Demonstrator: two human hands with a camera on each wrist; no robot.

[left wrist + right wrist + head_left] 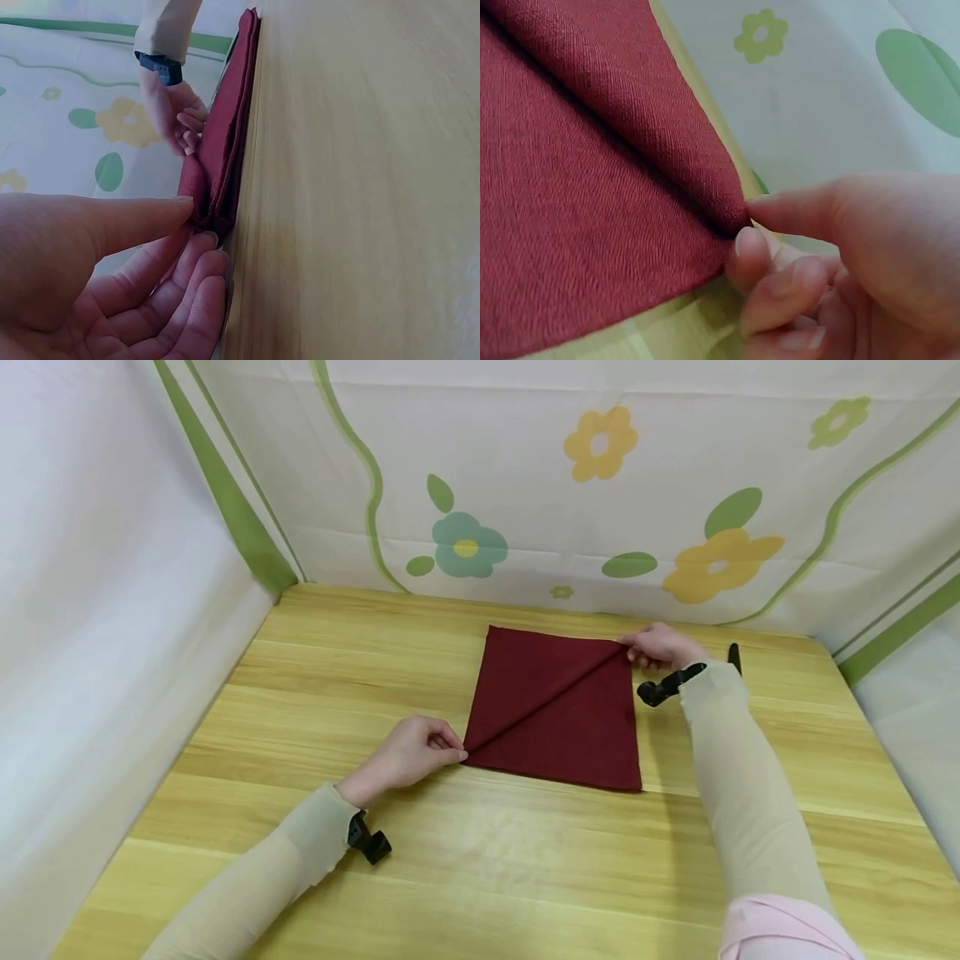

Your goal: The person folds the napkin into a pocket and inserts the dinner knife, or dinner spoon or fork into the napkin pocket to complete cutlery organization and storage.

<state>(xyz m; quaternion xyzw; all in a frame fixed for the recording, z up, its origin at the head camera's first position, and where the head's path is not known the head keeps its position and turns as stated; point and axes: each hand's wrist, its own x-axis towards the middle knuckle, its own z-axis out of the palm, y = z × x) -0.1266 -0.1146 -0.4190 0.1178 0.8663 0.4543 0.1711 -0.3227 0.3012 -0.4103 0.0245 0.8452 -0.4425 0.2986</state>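
A dark red cloth (570, 718), folded into a layered square, lies on the wooden table. A raised diagonal fold runs across it from the near left corner to the far right corner. My left hand (416, 750) pinches the near left corner between thumb and fingers; in the left wrist view the thumb presses on the rolled end of the cloth (225, 142), whose stacked layers show at the edge. At the far right corner my right hand (663, 646) pinches the other end of the fold, seen close up in the right wrist view with the cloth (592, 187) between thumb and index finger.
The wooden table (480, 860) runs back to a white curtain (525, 502) printed with flowers and leaves. More white fabric hangs at the left and right sides. Black wrist camera mounts (369, 839) stick out from both sleeves.
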